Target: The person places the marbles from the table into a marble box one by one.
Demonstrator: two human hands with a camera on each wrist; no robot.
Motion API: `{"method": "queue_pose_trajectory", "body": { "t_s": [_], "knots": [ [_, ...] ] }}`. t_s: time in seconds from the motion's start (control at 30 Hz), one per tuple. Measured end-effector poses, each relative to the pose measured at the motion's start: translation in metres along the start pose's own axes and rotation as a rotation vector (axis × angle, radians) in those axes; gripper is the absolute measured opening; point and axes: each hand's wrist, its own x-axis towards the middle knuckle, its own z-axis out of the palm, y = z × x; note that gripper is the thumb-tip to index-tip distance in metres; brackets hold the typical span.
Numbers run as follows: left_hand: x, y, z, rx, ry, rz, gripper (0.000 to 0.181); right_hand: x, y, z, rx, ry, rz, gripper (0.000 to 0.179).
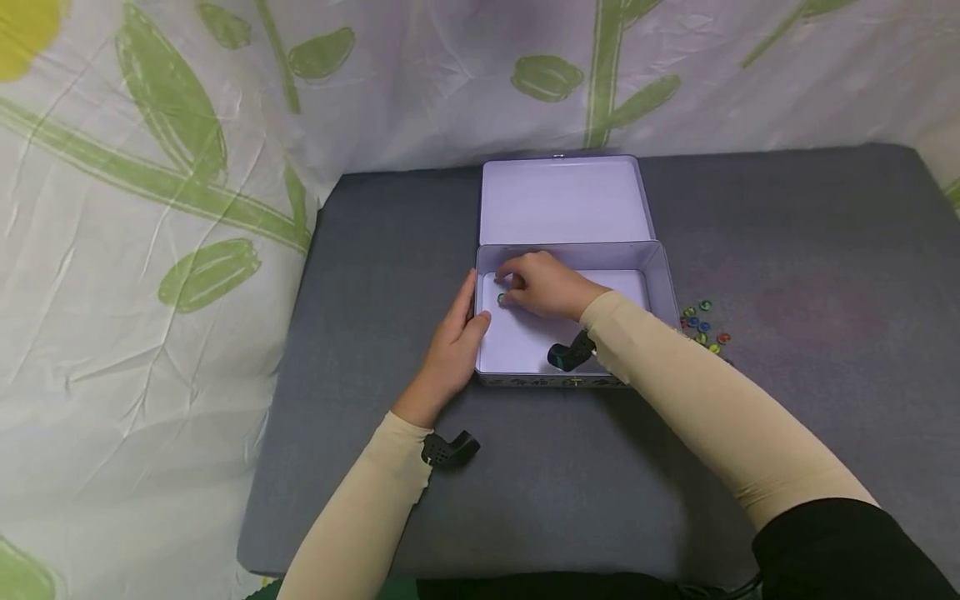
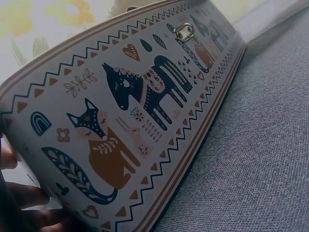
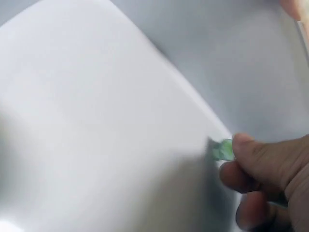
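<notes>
Right hand (image 1: 551, 286) at a green marble (image 3: 223, 151) inside an open box (image 1: 517, 342).
The thumb tip touches the marble near the left end of the box floor; whether a finger pinches it, I cannot tell. It looks hard, light and slick, apt to roll, best taken between thumb and fingertip; round, it has no long axis. The left hand (image 1: 448, 346) clamps the box's left wall, thumb over the rim, fingers outside. The box, probably stiff tin, runs longest left to right, lid (image 1: 566, 200) open away from the person; loose marbles (image 1: 693, 322) lie beyond its right side.
</notes>
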Motion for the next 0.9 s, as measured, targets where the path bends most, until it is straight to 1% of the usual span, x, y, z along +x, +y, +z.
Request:
{"method": "queue_pose_trajectory", "body": {
  "t_s": [0.2,0.33,0.43,0.5,0.63,0.73,0.9],
  "knots": [
    [0.001,0.0,0.001,-0.009,-0.001,0.003,0.06,-0.003,-0.003,-0.007,0.001,0.062,-0.022,0.03],
    [0.002,0.0,0.001,-0.02,-0.001,-0.005,0.061,-0.004,-0.005,-0.009,0.005,0.074,-0.038,0.027],
    [0.001,0.001,0.0,-0.016,-0.014,-0.027,0.06,-0.006,-0.007,-0.01,0.018,0.074,-0.036,0.026],
    [-0.001,0.005,-0.001,-0.019,-0.029,-0.043,0.06,-0.008,-0.009,-0.011,0.031,0.08,-0.034,0.027],
    [-0.006,0.028,-0.003,-0.013,-0.041,-0.065,0.06,-0.012,-0.013,-0.014,0.065,0.097,-0.033,0.028],
    [-0.009,0.04,-0.005,-0.01,-0.034,-0.063,0.059,-0.015,-0.018,-0.017,0.082,0.108,-0.037,0.028],
    [-0.01,0.042,-0.006,-0.008,-0.032,-0.06,0.059,-0.022,-0.026,-0.024,0.099,0.13,-0.056,0.027]
  ]
}}
